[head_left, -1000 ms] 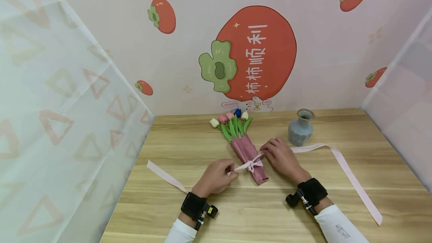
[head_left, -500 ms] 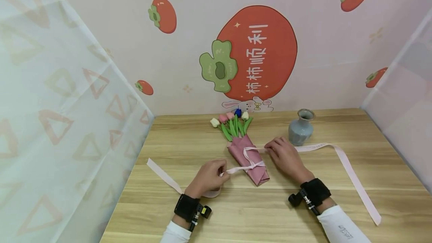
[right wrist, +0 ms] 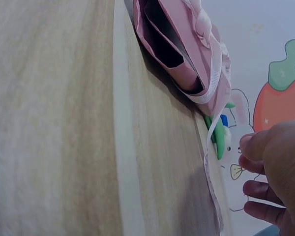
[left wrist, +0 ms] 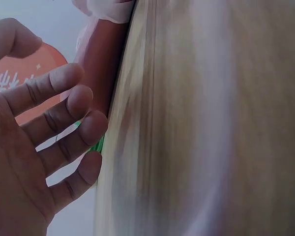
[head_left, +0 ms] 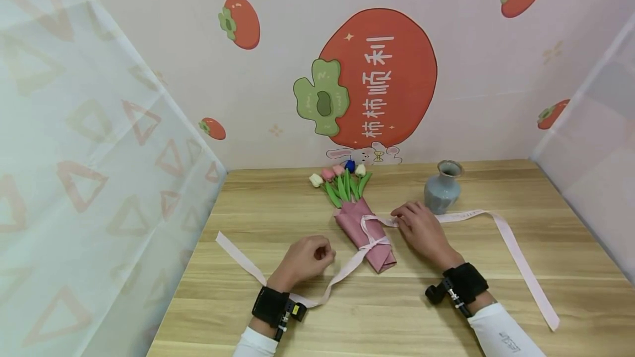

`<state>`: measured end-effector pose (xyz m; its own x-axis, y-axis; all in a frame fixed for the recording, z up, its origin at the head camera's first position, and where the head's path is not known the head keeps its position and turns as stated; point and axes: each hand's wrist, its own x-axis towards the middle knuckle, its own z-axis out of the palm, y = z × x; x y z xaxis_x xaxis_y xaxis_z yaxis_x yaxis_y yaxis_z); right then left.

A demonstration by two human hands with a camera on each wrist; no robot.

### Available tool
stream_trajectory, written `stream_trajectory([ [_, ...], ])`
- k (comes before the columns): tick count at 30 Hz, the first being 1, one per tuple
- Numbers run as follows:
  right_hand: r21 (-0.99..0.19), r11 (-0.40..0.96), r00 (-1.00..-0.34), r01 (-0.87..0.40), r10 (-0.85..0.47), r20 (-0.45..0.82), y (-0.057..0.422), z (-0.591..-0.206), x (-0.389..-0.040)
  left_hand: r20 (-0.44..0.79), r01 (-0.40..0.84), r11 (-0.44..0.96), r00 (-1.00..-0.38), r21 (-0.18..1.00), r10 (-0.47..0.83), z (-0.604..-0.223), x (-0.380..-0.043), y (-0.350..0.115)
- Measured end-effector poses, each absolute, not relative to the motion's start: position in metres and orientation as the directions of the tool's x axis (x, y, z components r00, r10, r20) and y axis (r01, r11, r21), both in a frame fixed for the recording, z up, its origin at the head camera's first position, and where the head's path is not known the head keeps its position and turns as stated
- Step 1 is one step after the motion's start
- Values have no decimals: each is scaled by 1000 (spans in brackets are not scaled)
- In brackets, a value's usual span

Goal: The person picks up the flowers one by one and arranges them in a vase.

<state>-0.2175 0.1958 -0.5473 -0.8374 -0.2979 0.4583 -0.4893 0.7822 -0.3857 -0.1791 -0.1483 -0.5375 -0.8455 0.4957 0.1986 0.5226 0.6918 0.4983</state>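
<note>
A bouquet of tulips (head_left: 342, 183) wrapped in mauve paper (head_left: 354, 225) lies on the wooden table. Pale pink ribbon (head_left: 348, 270) is tied around its lower part, its tails running out left and right. Left of the bouquet is my left hand (head_left: 303, 260); the left wrist view shows its fingers (left wrist: 69, 142) relaxed and apart, holding nothing. The left tail sags beside it and passes behind the wrist. My right hand (head_left: 421, 234) is over the right tail, between bouquet and vase. In the right wrist view its loosely bent fingers (right wrist: 258, 189) are beside the narrow ribbon (right wrist: 209, 172), not gripping it.
A grey-blue ceramic vase (head_left: 441, 187) stands behind the right hand. The right ribbon tail (head_left: 521, 269) stretches toward the table's front right, and another ribbon end (head_left: 238, 255) lies at the left. A printed persimmon backdrop (head_left: 377, 76) rises along the back edge.
Both hands drew the ribbon tails apart, loosening the bow into a simple crossing with a loose loop. The left hand then let go of its tail, which dropped into a curve.
</note>
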Motion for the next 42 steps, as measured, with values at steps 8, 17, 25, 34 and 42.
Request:
stream_trajectory([
  [8, -383, 748, -800, -542, -322, 506, 190, -548, -213, 260, 562, 670, -824, 485, 503, -539, -181, -142],
  [17, -411, 676, -772, -611, -395, 499, 178, -548, -203, 318, 598, 648, -801, 472, 507, -541, -183, -118],
  [25, -396, 639, -738, -660, -451, 502, 170, -547, -196, 360, 652, 621, -758, 435, 544, -541, -185, -94],
  [34, -370, 619, -708, -692, -485, 513, 167, -549, -192, 366, 661, 622, -751, 421, 550, -535, -183, -76],
  [42, -346, 616, -688, -707, -487, 538, 166, -552, -192, 322, 644, 673, -765, 364, 558, -538, -184, -69],
])
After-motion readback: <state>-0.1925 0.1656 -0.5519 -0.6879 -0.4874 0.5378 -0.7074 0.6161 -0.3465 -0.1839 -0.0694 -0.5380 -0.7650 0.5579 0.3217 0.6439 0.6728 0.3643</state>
